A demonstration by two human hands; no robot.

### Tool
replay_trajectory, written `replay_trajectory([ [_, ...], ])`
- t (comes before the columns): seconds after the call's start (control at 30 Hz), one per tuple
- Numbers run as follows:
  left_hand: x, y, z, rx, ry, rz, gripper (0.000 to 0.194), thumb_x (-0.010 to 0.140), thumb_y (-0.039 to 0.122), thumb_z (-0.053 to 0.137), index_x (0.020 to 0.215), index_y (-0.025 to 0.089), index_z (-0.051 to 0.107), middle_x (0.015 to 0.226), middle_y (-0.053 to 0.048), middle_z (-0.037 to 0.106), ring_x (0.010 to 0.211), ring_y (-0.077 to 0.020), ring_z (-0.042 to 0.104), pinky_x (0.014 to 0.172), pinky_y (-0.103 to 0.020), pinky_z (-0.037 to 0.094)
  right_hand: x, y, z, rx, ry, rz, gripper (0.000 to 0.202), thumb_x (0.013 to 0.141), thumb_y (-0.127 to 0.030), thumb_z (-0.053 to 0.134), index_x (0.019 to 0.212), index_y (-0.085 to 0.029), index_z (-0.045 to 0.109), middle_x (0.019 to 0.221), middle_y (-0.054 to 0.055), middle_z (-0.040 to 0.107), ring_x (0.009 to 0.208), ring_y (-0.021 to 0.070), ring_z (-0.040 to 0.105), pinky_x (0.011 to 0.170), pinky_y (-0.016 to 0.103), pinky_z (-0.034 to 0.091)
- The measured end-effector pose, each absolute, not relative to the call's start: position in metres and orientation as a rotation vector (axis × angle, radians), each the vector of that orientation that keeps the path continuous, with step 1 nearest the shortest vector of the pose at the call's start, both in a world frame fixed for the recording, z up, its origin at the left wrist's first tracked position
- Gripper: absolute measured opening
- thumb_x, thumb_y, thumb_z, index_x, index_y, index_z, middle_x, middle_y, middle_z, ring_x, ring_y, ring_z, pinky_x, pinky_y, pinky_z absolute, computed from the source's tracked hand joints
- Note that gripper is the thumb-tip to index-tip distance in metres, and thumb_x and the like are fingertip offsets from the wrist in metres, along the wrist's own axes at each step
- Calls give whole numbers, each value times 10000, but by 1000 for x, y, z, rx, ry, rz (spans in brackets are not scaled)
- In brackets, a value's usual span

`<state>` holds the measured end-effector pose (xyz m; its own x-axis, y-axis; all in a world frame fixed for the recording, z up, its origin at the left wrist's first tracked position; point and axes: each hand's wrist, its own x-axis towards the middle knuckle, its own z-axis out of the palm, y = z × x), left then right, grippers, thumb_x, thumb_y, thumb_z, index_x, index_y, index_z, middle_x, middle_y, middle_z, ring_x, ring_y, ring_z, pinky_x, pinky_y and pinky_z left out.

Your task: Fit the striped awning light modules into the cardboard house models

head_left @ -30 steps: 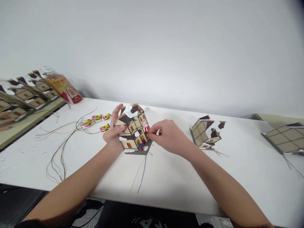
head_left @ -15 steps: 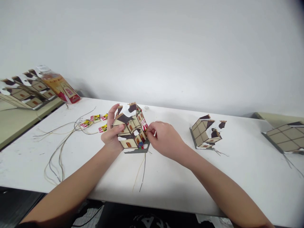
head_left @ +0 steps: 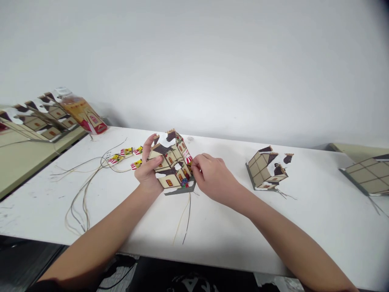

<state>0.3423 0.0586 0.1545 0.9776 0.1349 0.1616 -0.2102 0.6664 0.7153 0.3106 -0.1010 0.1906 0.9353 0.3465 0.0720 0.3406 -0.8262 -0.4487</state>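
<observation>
My left hand (head_left: 148, 170) grips a model house (head_left: 170, 164) from its left side, thumb across the front wall. The house has cream walls, dark roofs with white snow and a grey base, and is tilted just above the table. At its right side, the closed fingertips of my right hand (head_left: 209, 176) pinch the edge of a small awning piece (head_left: 188, 159) with red and white stripes and some yellow. Exactly where the fingertips meet it is hidden. Thin dark and pale wires (head_left: 188, 219) hang from below the base.
Several similar striped pieces (head_left: 127, 151) with long wires (head_left: 86, 194) lie on the white table (head_left: 231, 239) at left. A similar house (head_left: 264, 170) stands at right, another (head_left: 370, 174) at the right edge. Farther left are more houses (head_left: 45, 121) and a tilted drink bottle (head_left: 85, 113).
The whole view has shifted slightly, so things appear a little farther right. My left hand still grips the house, and my right fingertips stay at its right side by the awning piece.
</observation>
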Motion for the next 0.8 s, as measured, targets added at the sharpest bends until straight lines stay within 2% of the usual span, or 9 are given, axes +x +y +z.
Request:
replay_trajectory([
  [0.2,343,59,153,814,-107,217,519,562,217,755,1056,311,625,1184,-9,610,1166,-327,561,946,-487,509,308,-97,187,-2655,-466,63,191,960,-160,286,866,-167,452,934,67,579,795,170,519,801,360,345],
  [0.53,345,59,152,787,-76,217,536,554,215,737,1072,278,614,1103,-28,639,1159,-320,565,953,-465,513,309,-97,179,-2606,-423,21,150,937,-127,300,900,-174,438,953,71,574,853,191,522,820,383,335],
  [0.8,344,59,155,751,-9,188,552,523,215,744,1056,272,614,984,-18,664,1155,-329,569,960,-479,507,309,-98,182,-2549,-389,56,188,976,-173,255,890,-184,422,959,66,577,848,184,515,826,380,323],
])
